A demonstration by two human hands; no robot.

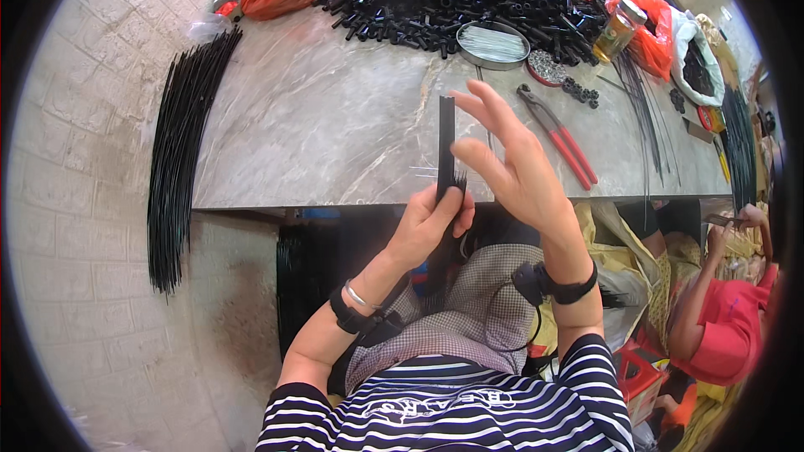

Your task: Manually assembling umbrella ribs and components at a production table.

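Note:
My left hand (435, 219) is closed round the lower part of a flat black strip (446, 138), which stands upright over the table's front edge. Thin black bristle-like rods (460, 179) stick up beside the strip in the same grip. To its right is my right hand (521, 169), raised with its fingers apart. One fingertip comes close to the strip's top; whether they touch I cannot tell. A few fine pale wires (425, 171) lie on the table just left of the strip.
Behind is a heap of black tubular parts (452, 0) on the grey table (310, 117). A round tin of pale pins (494, 46), red-handled pliers (559, 135) and a glass jar (618, 30) stand nearer. Long black rods (186, 159) overhang the left edge. A person in red (724, 326) works at right.

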